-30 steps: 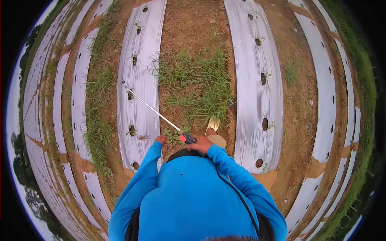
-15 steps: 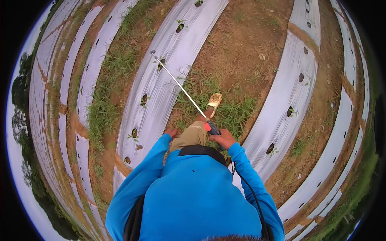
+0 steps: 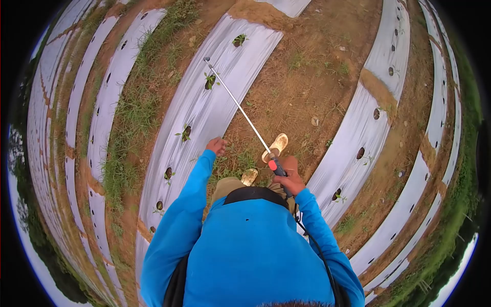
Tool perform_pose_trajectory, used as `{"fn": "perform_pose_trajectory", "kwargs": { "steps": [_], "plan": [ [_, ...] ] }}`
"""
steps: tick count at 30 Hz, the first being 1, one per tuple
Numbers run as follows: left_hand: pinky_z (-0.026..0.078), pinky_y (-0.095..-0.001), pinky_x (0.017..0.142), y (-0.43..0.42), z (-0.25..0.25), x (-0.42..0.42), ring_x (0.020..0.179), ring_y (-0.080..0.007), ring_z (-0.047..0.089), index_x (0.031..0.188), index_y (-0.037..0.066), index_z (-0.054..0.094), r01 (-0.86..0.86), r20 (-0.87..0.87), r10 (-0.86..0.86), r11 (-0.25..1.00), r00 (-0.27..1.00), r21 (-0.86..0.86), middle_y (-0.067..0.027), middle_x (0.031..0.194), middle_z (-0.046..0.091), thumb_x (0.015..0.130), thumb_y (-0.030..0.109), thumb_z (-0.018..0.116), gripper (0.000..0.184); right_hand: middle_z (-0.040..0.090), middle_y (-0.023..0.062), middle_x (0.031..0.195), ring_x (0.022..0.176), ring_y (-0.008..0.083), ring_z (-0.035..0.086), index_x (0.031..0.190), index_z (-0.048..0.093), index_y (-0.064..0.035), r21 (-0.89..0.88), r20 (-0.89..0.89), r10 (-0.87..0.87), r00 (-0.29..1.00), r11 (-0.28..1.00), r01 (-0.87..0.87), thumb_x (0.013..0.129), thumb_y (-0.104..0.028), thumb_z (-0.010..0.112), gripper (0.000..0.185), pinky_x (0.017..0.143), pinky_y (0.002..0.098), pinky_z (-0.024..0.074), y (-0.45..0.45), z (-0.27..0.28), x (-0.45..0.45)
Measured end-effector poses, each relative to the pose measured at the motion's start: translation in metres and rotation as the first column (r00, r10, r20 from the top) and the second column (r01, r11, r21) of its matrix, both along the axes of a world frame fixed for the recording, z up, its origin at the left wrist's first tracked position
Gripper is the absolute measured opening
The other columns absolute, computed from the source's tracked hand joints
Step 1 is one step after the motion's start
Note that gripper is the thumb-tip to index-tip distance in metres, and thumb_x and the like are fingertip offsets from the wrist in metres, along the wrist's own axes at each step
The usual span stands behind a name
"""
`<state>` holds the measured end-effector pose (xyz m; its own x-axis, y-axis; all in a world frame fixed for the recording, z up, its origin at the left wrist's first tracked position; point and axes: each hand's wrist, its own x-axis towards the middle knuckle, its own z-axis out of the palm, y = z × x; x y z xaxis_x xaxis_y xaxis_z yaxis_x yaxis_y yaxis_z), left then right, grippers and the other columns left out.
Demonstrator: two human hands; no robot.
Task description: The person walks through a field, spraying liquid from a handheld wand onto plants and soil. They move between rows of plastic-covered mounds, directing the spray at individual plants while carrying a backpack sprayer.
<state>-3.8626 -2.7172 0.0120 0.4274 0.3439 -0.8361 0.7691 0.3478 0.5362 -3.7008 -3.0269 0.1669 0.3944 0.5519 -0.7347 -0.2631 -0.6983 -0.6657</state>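
Observation:
My right hand (image 3: 291,180) is wrapped round the dark grip of a spray wand (image 3: 240,108), which has a red part near the handle. Its thin metal tube reaches forward and left, and the nozzle end (image 3: 206,59) hangs over the plastic-covered bed, by a seedling (image 3: 210,81) in a planting hole. A black hose (image 3: 318,243) runs from the grip back along my right arm. My left hand (image 3: 217,146) hangs beside the bed's edge with nothing in it, its fingers loosely bent and apart.
The silvery plastic-covered bed (image 3: 197,105) lies to my left, another such bed (image 3: 353,140) to my right, each with holes and seedlings. Between them runs a soil path with grass. My light-coloured shoes (image 3: 279,145) are on it. Ahead, a soil gap (image 3: 258,13) breaks the left bed.
I have stepped forward along the path, so the beds have shifted back. The nozzle has passed to a seedling further along. My left hand has swung forward from beside my leg.

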Motion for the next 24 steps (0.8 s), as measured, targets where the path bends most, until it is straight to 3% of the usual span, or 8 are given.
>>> {"fn": "perform_pose_trajectory", "kwargs": {
  "steps": [9,10,11,13,15,16,19,24],
  "plan": [
    [0.040,-0.0389,0.049,0.018,-0.051,0.135,0.057,-0.0212,0.053,0.079,0.007,0.058,0.089,-0.578,-0.134,0.990,0.805,-0.106,-0.0082,0.073,0.058,0.080,0.022,0.045,0.020,0.055,0.0059,0.064,0.057,0.0143,0.051,0.078,0.061,-0.0004,-0.013,-0.064,-0.102,0.993,0.995,0.102,0.060,-0.037,0.067,0.041,0.053,0.0288,0.0395,0.046,-0.035,0.262],
    [0.043,-0.0381,0.053,0.024,-0.075,0.133,0.061,-0.0231,0.055,0.081,0.006,0.059,0.489,-0.370,-0.424,0.867,0.826,0.099,-0.0093,0.076,0.059,0.080,0.023,0.045,0.022,0.056,0.0056,0.064,0.057,0.0143,0.051,0.076,0.061,-0.0003,-0.023,-0.115,-0.103,0.988,0.995,0.101,0.060,-0.038,0.067,0.042,0.052,0.0290,0.0394,0.056,-0.029,0.296],
    [0.045,-0.0372,0.056,0.037,-0.089,0.141,0.065,-0.0250,0.056,0.083,0.005,0.060,0.733,-0.214,-0.715,0.572,0.665,0.368,-0.0104,0.079,0.061,0.079,0.024,0.045,0.024,0.056,0.0056,0.064,0.057,0.0143,0.051,0.076,0.061,-0.0003,-0.009,-0.129,-0.104,0.986,0.995,0.104,0.060,-0.038,0.067,0.042,0.052,0.0290,0.0394,0.071,-0.014,0.328],
    [0.047,-0.0326,0.061,0.046,-0.036,0.216,0.069,-0.0238,0.058,0.086,0.005,0.060,0.685,-0.157,-0.742,0.487,0.651,0.542,-0.0121,0.081,0.061,0.078,0.026,0.046,0.027,0.055,0.0054,0.063,0.056,0.0142,0.051,0.075,0.061,-0.0004,-0.045,-0.027,-0.072,0.997,0.996,0.071,0.059,-0.039,0.068,0.043,0.052,0.0294,0.0392,0.097,0.015,0.397],
    [0.046,-0.0315,0.059,0.064,0.019,0.309,0.068,-0.0222,0.058,0.084,0.007,0.061,0.181,-0.137,-0.162,0.974,0.977,0.136,-0.0130,0.078,0.060,0.077,0.026,0.048,0.024,0.056,0.0059,0.063,0.055,0.0146,0.051,0.075,0.061,0.0003,-0.017,-0.067,-0.095,0.993,0.995,0.094,0.058,-0.040,0.068,0.045,0.051,0.0300,0.0393,0.120,0.003,0.453],
    [0.043,-0.0314,0.050,0.081,0.002,0.331,0.059,-0.0178,0.056,0.084,0.007,0.059,0.022,-0.167,-0.018,0.999,0.986,0.027,-0.0104,0.074,0.059,0.077,0.027,0.047,0.024,0.056,0.0060,0.062,0.055,0.0150,0.051,0.075,0.060,0.0007,-0.012,-0.021,-0.093,0.995,0.996,0.092,0.059,-0.040,0.068,0.045,0.050,0.0302,0.0391,0.132,-0.001,0.480],
    [0.046,-0.0350,0.057,0.119,0.019,0.442,0.066,-0.0217,0.058,0.094,0.009,0.056,-0.028,-0.305,0.011,0.998,0.952,-0.051,-0.0088,0.081,0.058,0.077,0.027,0.050,0.025,0.055,0.0064,0.061,0.054,0.0164,0.052,0.075,0.060,0.0021,0.032,-0.028,-0.130,0.991,0.991,0.131,0.060,-0.040,0.068,0.045,0.048,0.0299,0.0392,0.170,-0.009,0.558],
    [0.043,-0.0357,0.052,0.185,-0.056,0.602,0.058,-0.0198,0.054,0.094,0.009,0.054,0.036,-0.309,-0.065,0.994,0.949,-0.099,-0.0077,0.078,0.056,0.076,0.026,0.049,0.025,0.055,0.0072,0.063,0.057,0.0168,0.053,0.079,0.060,0.0007,0.014,-0.039,-0.169,0.985,0.985,0.170,0.059,-0.039,0.067,0.045,0.053,0.0295,0.0400,0.216,-0.032,0.681]
  ]
}}
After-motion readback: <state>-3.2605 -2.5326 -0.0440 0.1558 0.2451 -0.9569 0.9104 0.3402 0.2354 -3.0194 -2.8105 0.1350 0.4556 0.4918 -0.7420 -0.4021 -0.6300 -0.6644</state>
